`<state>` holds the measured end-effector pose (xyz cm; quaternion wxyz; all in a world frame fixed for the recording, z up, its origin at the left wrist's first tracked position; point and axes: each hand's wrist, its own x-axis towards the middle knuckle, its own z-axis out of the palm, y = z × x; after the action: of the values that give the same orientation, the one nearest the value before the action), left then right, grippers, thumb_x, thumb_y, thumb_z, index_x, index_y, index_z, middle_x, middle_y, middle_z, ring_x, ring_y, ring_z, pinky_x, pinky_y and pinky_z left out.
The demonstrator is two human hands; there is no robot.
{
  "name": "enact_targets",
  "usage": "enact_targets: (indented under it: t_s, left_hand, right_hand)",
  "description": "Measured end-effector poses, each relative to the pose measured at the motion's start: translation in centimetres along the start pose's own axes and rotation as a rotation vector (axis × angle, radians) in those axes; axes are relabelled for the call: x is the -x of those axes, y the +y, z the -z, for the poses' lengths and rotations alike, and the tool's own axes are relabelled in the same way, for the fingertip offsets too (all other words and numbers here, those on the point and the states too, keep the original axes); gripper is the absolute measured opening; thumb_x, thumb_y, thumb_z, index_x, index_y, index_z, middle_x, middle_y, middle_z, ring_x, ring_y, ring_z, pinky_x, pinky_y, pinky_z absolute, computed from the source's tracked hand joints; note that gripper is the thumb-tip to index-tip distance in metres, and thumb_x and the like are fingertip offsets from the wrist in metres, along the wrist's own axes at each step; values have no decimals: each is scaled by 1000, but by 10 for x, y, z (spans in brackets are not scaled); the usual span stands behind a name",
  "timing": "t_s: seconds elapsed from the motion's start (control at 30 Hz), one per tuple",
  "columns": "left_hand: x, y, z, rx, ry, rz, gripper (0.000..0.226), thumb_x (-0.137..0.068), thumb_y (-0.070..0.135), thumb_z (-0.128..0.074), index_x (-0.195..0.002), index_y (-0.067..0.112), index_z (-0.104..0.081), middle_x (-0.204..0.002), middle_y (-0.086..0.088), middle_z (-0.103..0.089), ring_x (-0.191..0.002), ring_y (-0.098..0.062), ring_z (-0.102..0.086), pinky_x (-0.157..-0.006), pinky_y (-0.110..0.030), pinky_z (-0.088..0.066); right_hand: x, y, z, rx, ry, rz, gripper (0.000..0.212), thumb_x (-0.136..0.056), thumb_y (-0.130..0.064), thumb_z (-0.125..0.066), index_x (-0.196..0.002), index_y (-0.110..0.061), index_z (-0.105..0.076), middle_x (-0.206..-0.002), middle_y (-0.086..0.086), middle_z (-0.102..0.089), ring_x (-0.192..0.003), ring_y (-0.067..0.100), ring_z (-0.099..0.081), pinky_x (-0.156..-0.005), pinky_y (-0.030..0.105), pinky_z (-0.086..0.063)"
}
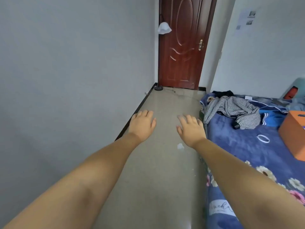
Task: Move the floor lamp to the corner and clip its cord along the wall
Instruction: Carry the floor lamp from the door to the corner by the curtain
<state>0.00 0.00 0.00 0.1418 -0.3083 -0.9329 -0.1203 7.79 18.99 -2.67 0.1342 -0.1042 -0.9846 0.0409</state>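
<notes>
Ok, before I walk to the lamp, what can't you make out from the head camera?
- Black floor lamp: its thin pole blends into the dark door edge.
- Dark cord on the floor: too thin to trace, lost near the blue floral bed; plug and socket not seen.
- Small object on the skirting: too small to identify.
- Left hand and right hand: empty; palms face away.

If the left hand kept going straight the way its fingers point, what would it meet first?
Nothing close. The left hand is open and empty above bare floor. Its fingers aim down the room toward the floor lamp by the door; depth is hard to judge.
</notes>
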Motion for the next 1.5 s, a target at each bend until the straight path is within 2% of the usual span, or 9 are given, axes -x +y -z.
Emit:
enact_targets:
  t_s: [0.23, 0.33, 0.5, 0.67, 0.93, 1.1, 1.3, 1.5]
  left_hand:
    - [-54, 8, -71, 71, -121, 10, 40, -97, 28, -35, -131, 10, -46, -129, -13, -56, -118, -30, -49, -94, -40, -40]
    - [-105, 19, -105, 139, -170, 54, 41, -98, 28, -34, -132, 10, -44, -131, -14, -54, -117, -31, -49, -92, -42, -44]
    - [-203, 48, -148, 173, -203, 153, 41, -98, 28, -32, -133, 11, -44, -132, -14, -52, -117, -30, -50, -94, -40, -43]
    - [-295, 72, -181, 220, -235, 143, 40, -97, 30, -32, -131, 11, -44, -128, -14, -54, -115, -30, -51, -93, -45, -45]
    - [-441, 12, -238, 97, -247, 156, 40, -97, 32, -31, -130, 12, -45, -131, -11, -53, -115, -29, -52, -87, -41, -45]
    - [-573, -42, -274, 73, -209, 154, 41, -97, 34, -30, -131, 14, -44, -131, -9, -53, -114, -27, -53, -84, -41, -46]
    - [-740, -67, -307, 126, -189, 121, 41, -97, 33, -31, -130, 13, -45, -128, -9, -55, -113, -27, -53, -84, -40, -46]
    - [-872, -61, -367, 129, -246, 86, 39, -97, 31, -31, -128, 13, -46, -130, -8, -53, -114, -26, -52, -88, -43, -46]
  right_hand:
    - [-46, 54, -52, -18, -189, -53, 46, -97, -35, -33, -140, -19, -34, -147, 9, -37, -129, 30, -38, -101, 47, -35]
    - [-89, 95, -69, 0, -284, -77, 45, -97, -34, -33, -138, -16, -37, -146, 9, -38, -129, 30, -39, -102, 47, -34]
    - [-165, 173, -79, 21, -361, -93, 46, -98, -34, -31, -139, -16, -35, -147, 9, -35, -129, 31, -38, -101, 48, -35]
    - [-252, 236, -89, 16, -394, -105, 45, -98, -33, -32, -137, -11, -36, -143, 13, -36, -126, 34, -40, -99, 51, -38]
    - [-427, 260, -134, -19, -390, 22, 46, -98, -35, -29, -139, -15, -36, -145, 11, -37, -127, 31, -40, -99, 47, -40]
    - [-561, 271, -159, -7, -363, 77, 45, -99, -34, -28, -139, -13, -35, -145, 11, -36, -127, 31, -40, -100, 47, -41]
    - [-709, 321, -175, -45, -320, 19, 45, -98, -33, -30, -138, -14, -37, -144, 11, -38, -125, 31, -41, -100, 47, -40]
    - [-825, 401, -222, -88, -364, -91, 46, -98, -34, -32, -139, -14, -37, -145, 11, -37, -126, 32, -41, -100, 48, -41]
